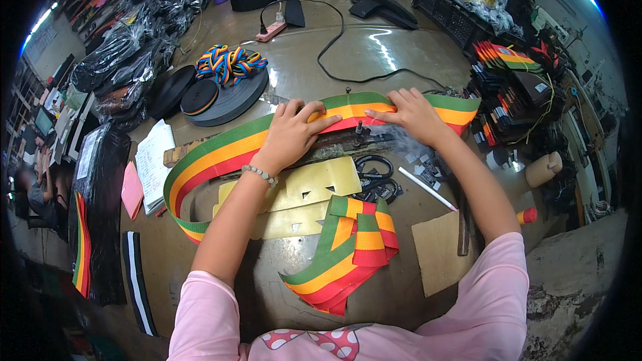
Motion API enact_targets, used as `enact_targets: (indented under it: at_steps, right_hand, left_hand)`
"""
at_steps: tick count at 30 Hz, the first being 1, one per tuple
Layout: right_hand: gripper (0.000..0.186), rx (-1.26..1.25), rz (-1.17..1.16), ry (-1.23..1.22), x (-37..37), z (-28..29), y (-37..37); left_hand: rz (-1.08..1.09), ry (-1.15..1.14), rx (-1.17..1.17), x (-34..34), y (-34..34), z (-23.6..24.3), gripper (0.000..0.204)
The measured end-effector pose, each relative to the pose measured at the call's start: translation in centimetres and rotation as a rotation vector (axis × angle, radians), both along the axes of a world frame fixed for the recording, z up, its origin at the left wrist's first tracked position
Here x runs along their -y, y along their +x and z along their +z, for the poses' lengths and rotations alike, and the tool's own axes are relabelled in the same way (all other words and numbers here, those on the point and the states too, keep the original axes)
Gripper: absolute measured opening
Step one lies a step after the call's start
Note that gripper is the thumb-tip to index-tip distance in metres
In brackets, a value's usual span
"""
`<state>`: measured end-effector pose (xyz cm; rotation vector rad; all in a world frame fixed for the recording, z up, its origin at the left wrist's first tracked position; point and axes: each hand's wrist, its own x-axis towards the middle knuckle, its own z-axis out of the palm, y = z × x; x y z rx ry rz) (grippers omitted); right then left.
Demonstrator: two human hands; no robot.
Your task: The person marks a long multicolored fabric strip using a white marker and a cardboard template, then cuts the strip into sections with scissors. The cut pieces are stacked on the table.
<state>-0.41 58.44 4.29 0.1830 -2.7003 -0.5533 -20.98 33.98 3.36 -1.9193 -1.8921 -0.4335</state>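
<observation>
A wide webbing strap (221, 157) with green, yellow and red stripes stretches across a low bar with a small dark upright post (359, 128). My left hand (291, 132) grips the strap left of the post, index finger reaching along it. To the right of the post my right hand (411, 115) pinches the same strap, its thumb pointing inward and its fingers over the far edge. The strap's left end loops down under my left forearm. A folded bundle of the same webbing (358, 247) lies nearer me, beside gold-coloured plates (304, 187) with small cut-outs.
Black scissors (376, 168), a white pen (428, 188) and a cardboard piece (443, 251) lie on the table. Black strap rolls (231, 97) and plastic-wrapped bundles (134, 60) stand left. A power strip (271, 31) with a cord lies beyond; a black crate (455, 17) stands back right.
</observation>
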Motion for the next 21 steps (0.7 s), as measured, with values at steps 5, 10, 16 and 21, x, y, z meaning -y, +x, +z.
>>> enact_targets:
  at_steps: [5,10,16,21]
  right_hand:
    - [0.06,-0.05,0.029,0.034,0.0,-0.2,0.0]
    - [0.059,-0.038,0.01,0.0,0.1,-0.1,0.3]
    - [0.055,-0.068,0.033,0.021,0.1,0.5,0.4]
    - [0.054,-0.062,0.033,0.021,0.1,0.9,0.6]
  left_hand:
    - [-0.009,-0.024,0.011,0.1,-0.2,0.1,0.057]
    - [-0.029,-0.026,0.029,0.0,-0.3,0.1,0.055]
    - [-0.055,-0.017,0.019,0.0,-0.9,0.0,0.053]
    - [-0.071,-0.03,0.042,0.0,-1.1,0.0,0.052]
